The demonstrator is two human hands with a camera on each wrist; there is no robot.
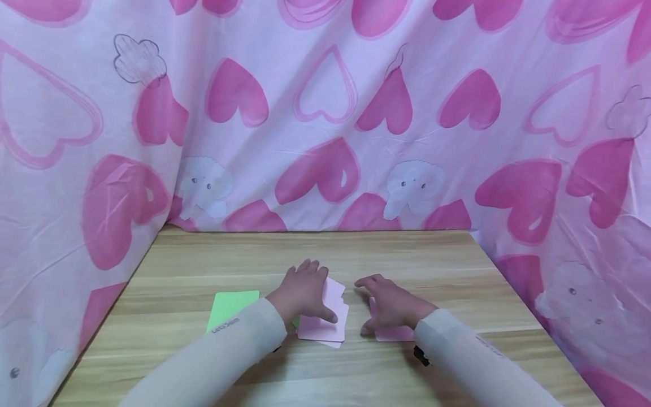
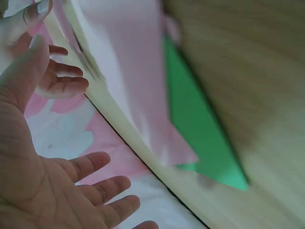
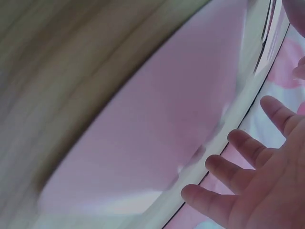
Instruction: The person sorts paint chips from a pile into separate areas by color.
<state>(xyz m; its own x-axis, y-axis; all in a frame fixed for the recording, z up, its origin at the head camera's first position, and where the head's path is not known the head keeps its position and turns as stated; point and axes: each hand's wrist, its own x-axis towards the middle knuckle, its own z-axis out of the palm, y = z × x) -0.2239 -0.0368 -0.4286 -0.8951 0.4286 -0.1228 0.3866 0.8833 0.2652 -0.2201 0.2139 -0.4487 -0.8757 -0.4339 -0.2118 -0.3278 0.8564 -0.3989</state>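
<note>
On the wooden table [image 1: 407, 254] my left hand [image 1: 311, 289] hovers over a small overlapping pile of pink cards [image 1: 325, 328], its thumb lying on them. A green card [image 1: 231, 305] lies flat just left of that pile, partly under my sleeve. My right hand [image 1: 376, 305] rests over a single pink card [image 1: 394, 333] to the right. In the left wrist view the left hand's fingers [image 2: 102, 191] are spread and relaxed beside the pink cards [image 2: 128, 71] and the green card [image 2: 200, 129]. The right wrist view shows loose fingers [image 3: 238, 167] by the pink card [image 3: 157, 133].
A pink cloth with hearts [image 1: 325, 113] hangs as walls along the back, left and right of the table. The table's far half shows bare wood.
</note>
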